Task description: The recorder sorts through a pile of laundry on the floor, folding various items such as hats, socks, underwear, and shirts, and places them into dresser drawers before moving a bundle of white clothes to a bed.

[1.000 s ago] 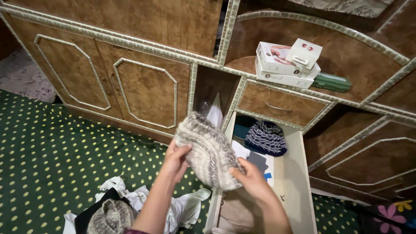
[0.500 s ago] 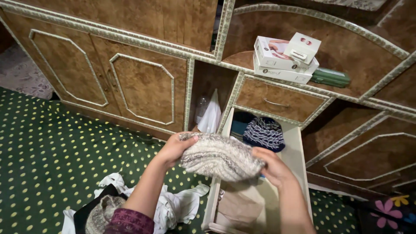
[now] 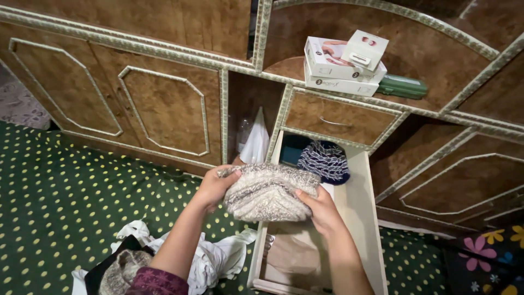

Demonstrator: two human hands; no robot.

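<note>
Both hands hold a grey and cream knitted hat (image 3: 267,191), folded flat, over the front of an open drawer (image 3: 360,218). My left hand (image 3: 214,187) grips its left edge. My right hand (image 3: 321,210) pinches its lower right corner. Deeper in the drawer lies a dark blue and white knitted hat (image 3: 325,161). Beige cloth (image 3: 292,254) lies at the drawer's near end, under the held hat.
The brown wooden cabinet (image 3: 153,109) has shut doors on the left. White boxes (image 3: 341,65) and a green case (image 3: 401,86) rest on its shelf. A pile of white and dark clothes with another knitted hat (image 3: 123,270) lies on the green dotted carpet (image 3: 65,191).
The knitted hat went from hanging upright to folded flat and lower over the drawer. My right hand shifted to its lower right corner. The view moved slightly right.
</note>
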